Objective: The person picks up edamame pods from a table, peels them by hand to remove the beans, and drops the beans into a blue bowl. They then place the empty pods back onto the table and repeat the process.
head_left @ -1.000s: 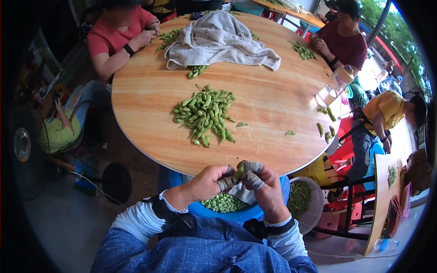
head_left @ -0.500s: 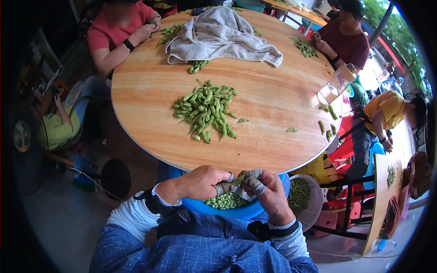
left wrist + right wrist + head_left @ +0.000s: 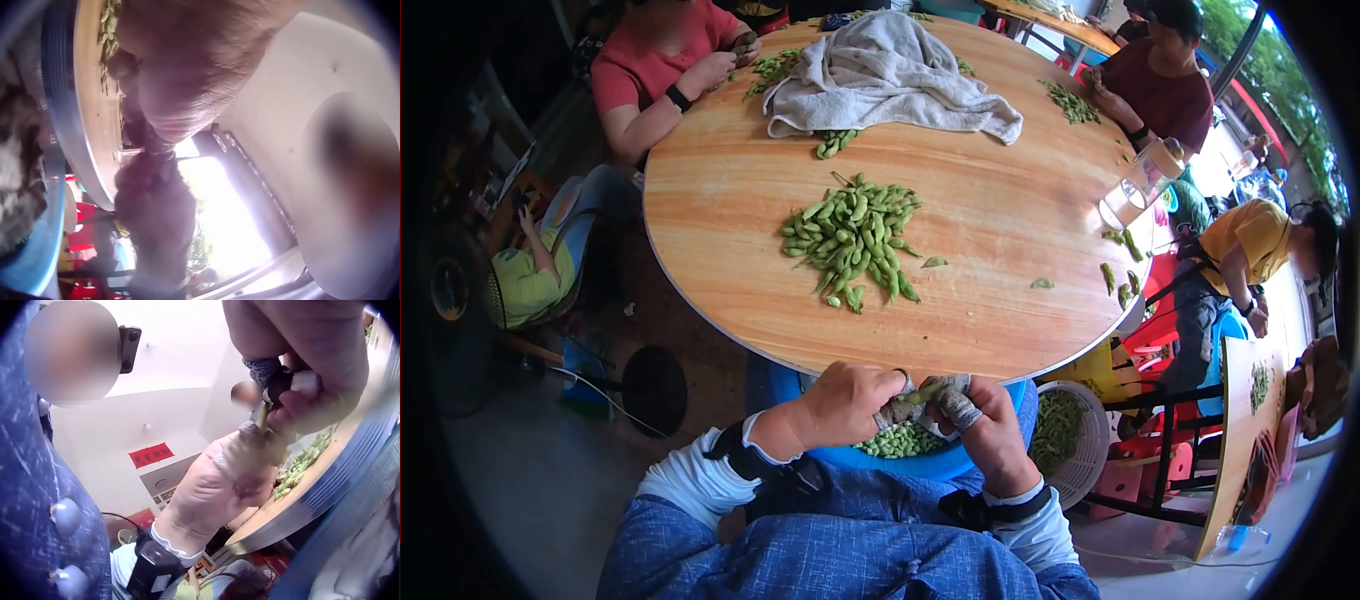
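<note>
Both hands meet over a blue basin [image 3: 940, 462] at the table's near edge, in the head view. A green pod [image 3: 922, 394] lies between them. The left hand [image 3: 840, 404] pinches its left end, and the right hand [image 3: 990, 425] grips the other end with curled fingers. Grey wraps cover some thumb and finger tips. Shelled green beans [image 3: 900, 440] lie in the basin below, beside a pale cloth. In the right wrist view the left hand [image 3: 209, 481] and right hand [image 3: 312, 356] touch around the pod. The left wrist view is dim around the fingers.
A pile of pods [image 3: 855, 238] sits on the round wooden table [image 3: 740, 280], behind it a cloth-covered heap [image 3: 890, 80]. A clear jar [image 3: 1135, 192] stands at the right edge. A white basket [image 3: 1090, 440] of pods is at right. Several people sit around.
The left hand has shifted slightly in toward the right hand since half a second ago. The pod shows more lengthwise between the fingers. The table view has moved slightly up since a second ago.
</note>
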A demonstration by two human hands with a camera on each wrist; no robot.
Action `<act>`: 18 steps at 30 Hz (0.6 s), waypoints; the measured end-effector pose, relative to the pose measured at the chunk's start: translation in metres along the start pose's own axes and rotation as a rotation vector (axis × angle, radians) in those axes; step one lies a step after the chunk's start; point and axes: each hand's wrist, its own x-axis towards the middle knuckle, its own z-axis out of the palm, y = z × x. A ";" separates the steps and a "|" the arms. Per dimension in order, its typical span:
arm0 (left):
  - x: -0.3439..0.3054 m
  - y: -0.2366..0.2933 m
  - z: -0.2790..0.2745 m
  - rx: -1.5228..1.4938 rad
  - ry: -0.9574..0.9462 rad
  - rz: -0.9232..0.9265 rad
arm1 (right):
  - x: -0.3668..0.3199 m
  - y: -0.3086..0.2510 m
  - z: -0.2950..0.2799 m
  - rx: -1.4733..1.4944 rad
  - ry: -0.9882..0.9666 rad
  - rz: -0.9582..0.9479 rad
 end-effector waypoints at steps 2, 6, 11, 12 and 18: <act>-0.003 0.003 0.002 0.266 0.052 0.018 | 0.000 0.001 0.000 0.049 -0.027 -0.039; -0.004 -0.007 0.010 -0.248 0.099 0.121 | 0.001 0.007 0.005 0.169 -0.076 -0.180; -0.010 -0.014 0.037 -1.580 -0.031 -0.048 | 0.009 0.025 0.006 0.311 -0.127 -0.259; -0.010 -0.015 0.040 -1.939 -0.123 -0.106 | 0.010 0.029 0.007 0.343 -0.118 -0.256; -0.004 0.007 0.021 -0.604 0.245 -0.109 | 0.006 0.024 0.001 0.305 -0.066 -0.197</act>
